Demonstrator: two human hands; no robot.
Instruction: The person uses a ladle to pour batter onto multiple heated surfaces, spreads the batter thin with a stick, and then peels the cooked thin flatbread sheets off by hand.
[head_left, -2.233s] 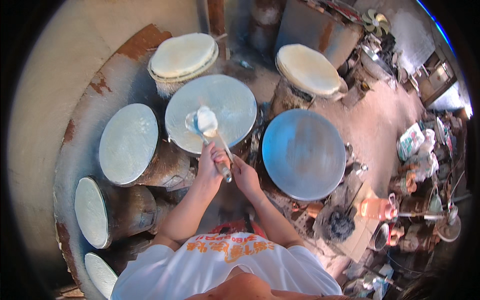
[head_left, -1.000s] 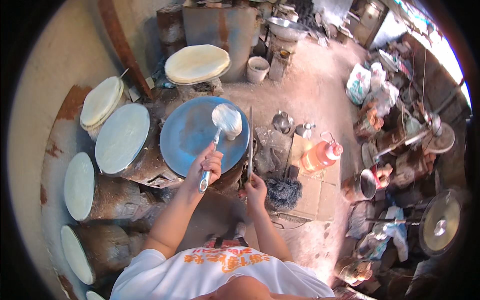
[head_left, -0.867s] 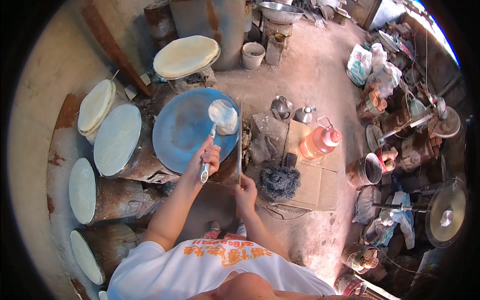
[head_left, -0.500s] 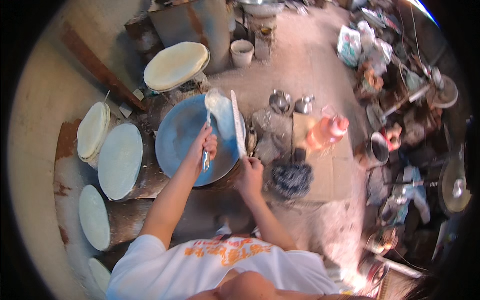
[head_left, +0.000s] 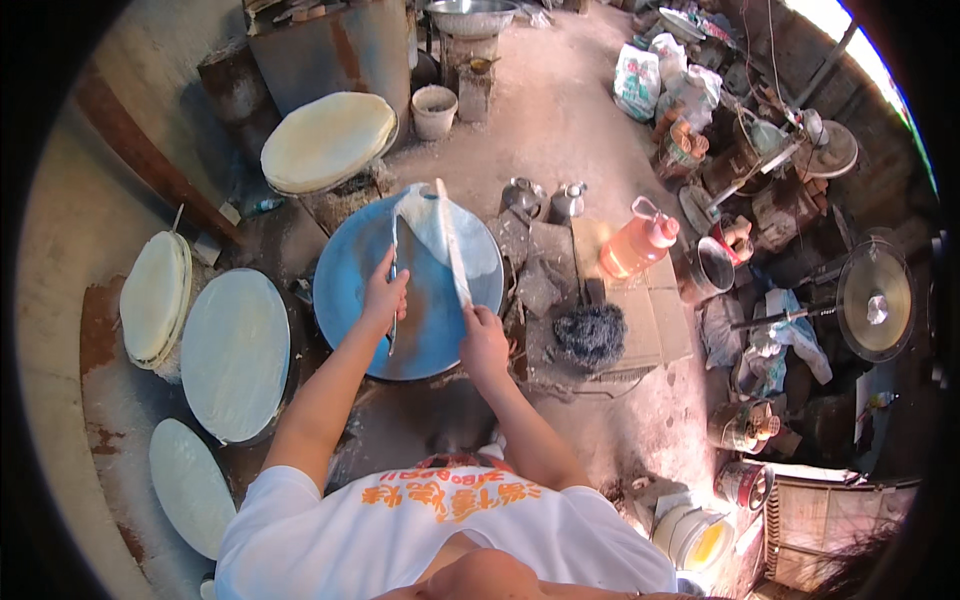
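Observation:
A wide, round blue griddle [head_left: 345, 285] lies before me. Over its far right part spreads a thin, pale wet-looking layer [head_left: 472, 250], perhaps batter. My left hand [head_left: 384, 297] is closed around a slim metal-handled tool [head_left: 393, 262]; its narrow side shows, so its kind is unclear. The tool's far end reaches the pale layer's left edge. In my right hand [head_left: 485, 345] is the near end of a long, flat pale wooden stick [head_left: 451, 240], which slants up over the layer. Whether the stick touches the griddle, I cannot tell.
Left of the griddle are round discs, one pale blue [head_left: 236, 355], and a stack of pale flat rounds [head_left: 156, 300]. Another stack [head_left: 330, 143] stands beyond it. To the right sit a dark bristly brush [head_left: 590, 335], a pink bottle [head_left: 637, 246] and a small metal pot [head_left: 567, 203].
The whole view has shifted. The left tool has turned from its pale broad face to a thin edge. The stick's far end now leans further left, closer to the tool.

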